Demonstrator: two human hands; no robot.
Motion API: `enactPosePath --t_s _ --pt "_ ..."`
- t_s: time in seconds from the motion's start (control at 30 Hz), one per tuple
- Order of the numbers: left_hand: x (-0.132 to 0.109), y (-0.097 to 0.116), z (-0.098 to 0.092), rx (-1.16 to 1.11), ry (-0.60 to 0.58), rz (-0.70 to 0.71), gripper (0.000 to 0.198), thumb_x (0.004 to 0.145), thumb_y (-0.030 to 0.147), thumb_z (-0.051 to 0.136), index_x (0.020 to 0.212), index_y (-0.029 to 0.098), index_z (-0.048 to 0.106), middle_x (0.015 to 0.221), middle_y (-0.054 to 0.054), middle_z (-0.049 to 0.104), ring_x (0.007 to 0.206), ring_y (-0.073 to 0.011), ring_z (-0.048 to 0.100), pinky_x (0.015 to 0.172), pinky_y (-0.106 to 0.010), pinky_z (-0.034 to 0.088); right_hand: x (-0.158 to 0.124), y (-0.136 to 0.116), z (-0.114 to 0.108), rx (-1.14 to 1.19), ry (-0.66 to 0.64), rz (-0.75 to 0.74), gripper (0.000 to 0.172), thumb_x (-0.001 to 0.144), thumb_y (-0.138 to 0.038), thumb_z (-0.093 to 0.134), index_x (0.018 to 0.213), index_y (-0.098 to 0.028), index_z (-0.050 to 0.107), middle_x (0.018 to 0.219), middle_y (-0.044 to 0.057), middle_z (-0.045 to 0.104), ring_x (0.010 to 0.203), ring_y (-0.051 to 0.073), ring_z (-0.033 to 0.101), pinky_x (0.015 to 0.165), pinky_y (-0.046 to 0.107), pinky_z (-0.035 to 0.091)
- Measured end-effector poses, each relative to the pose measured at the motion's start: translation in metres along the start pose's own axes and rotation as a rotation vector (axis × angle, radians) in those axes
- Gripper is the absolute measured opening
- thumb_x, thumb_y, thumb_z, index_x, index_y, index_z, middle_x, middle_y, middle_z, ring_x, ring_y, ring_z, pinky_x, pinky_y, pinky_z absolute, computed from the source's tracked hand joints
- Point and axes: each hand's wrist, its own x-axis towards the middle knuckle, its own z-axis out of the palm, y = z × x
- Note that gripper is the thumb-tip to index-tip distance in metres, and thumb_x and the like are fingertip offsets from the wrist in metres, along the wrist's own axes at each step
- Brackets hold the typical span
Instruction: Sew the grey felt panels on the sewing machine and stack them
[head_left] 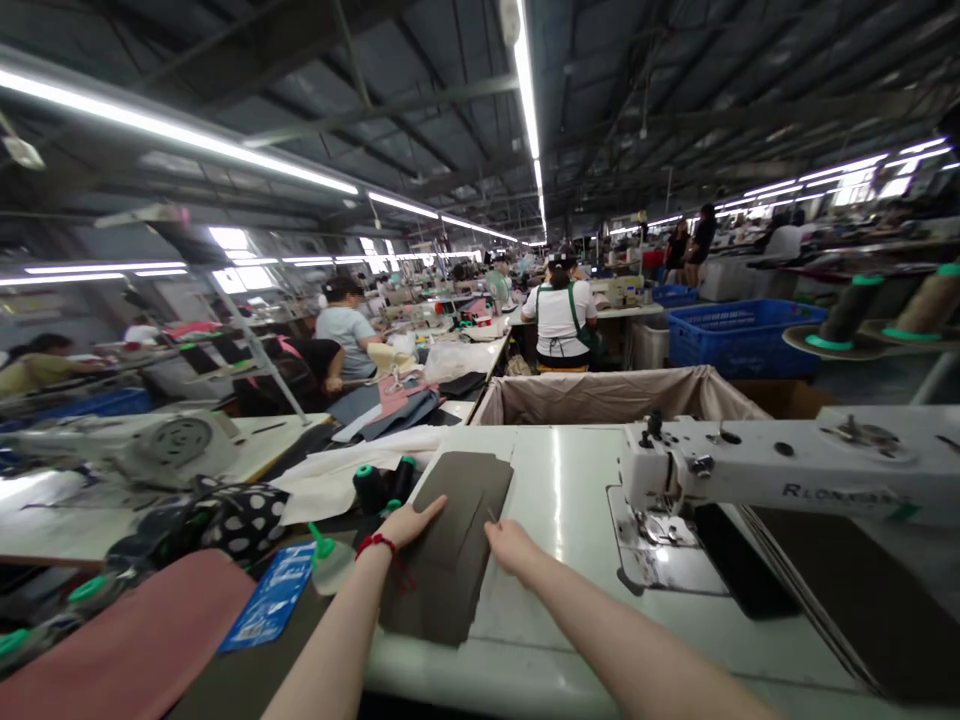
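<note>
Dark grey-green fabric pieces (450,580) lie in a stack on the pale sewing table (555,640). My left hand (409,522), with a red bracelet at the wrist, rests on the stack's left edge, thumb and fingers spread. My right hand (506,545) is at the stack's right edge, its fingers pinched round a small thin item too small to name. To the right stands a white sewing machine (750,470), with a black phone (742,560) lying beside its needle plate. More dark fabric panels (862,590) are piled at the far right.
Black thread cones (369,488), a green-capped bottle (332,562), a blue packet (274,597) and a reddish panel (142,640) are on the left. Behind the table is a cloth-lined bin (600,398). Blue crates (739,335) and seated people (559,320) are farther back.
</note>
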Motion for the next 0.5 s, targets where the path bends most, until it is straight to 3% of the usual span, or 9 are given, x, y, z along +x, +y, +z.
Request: enactPosePath --t_s 0.17,0.3,0.5 --pt "0.019 -0.021 -0.011 -0.012 -0.086 0.010 0.090 0.059 0.083 0.054 0.095 0.002 0.068 0.100 -0.024 0.071 0.098 -0.0360 0.067 0.079 -0.034 0.051 0.028 -0.026 0.021 -0.023 0.078 -0.053 0.035 0.091 -0.038 0.057 0.120 -0.017 0.056 0.121 0.008 0.058 0.101 0.022 0.059 0.085 0.044 0.051" --pt "0.033 -0.035 -0.014 -0.027 -0.135 0.015 0.088 0.061 0.084 0.051 0.096 0.005 0.067 0.104 -0.021 0.070 0.100 -0.0354 0.067 0.077 -0.033 0.051 0.041 -0.010 0.009 0.004 0.128 0.013 0.035 0.091 -0.037 0.057 0.121 -0.018 0.056 0.123 0.009 0.057 0.103 0.022 0.059 0.086 0.044 0.051" --pt "0.045 -0.033 -0.013 -0.043 -0.163 0.013 0.090 0.059 0.080 0.059 0.105 0.003 0.064 0.110 -0.022 0.068 0.103 -0.0349 0.066 0.078 -0.031 0.052 0.053 -0.002 0.012 0.130 0.012 -0.010 0.034 0.091 -0.039 0.057 0.118 -0.017 0.058 0.117 0.007 0.060 0.098 0.022 0.060 0.082 0.041 0.053"
